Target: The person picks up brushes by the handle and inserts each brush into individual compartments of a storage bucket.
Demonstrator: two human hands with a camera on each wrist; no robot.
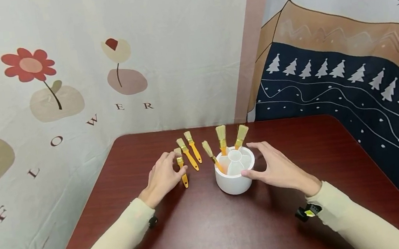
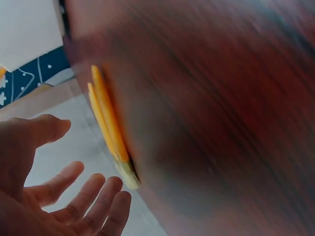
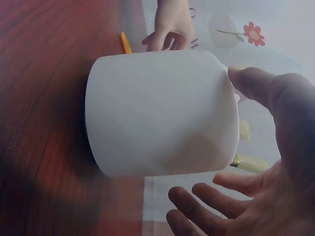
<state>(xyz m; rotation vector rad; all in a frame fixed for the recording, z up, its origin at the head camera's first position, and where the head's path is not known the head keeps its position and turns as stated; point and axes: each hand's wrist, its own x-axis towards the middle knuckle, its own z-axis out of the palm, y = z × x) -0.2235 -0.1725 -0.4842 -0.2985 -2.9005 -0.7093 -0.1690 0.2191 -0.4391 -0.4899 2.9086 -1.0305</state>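
My left hand (image 1: 162, 174) hovers at the nearest of three loose paintbrushes (image 1: 185, 180), thumb and fingers apart on either side of it. In the left wrist view its fingers are spread with nothing between them. Two other paintbrushes (image 1: 190, 159) lie just beyond, yellow handles toward me. A round white divided holder (image 1: 234, 184) stands right of them, with three paintbrushes (image 1: 221, 134) in it, bristles up. My right hand (image 1: 279, 166) is at the holder's right side, thumb tip at the rim; the right wrist view shows the fingers (image 3: 197, 201) loosely spread beside the wall.
The dark red-brown table (image 1: 213, 235) ends just behind the brushes and holder. Behind it hangs a pale flower-printed cloth (image 1: 184, 60), and at the right a dark cloth with white trees (image 1: 329, 87). Both wrists carry small black devices (image 1: 307, 212).
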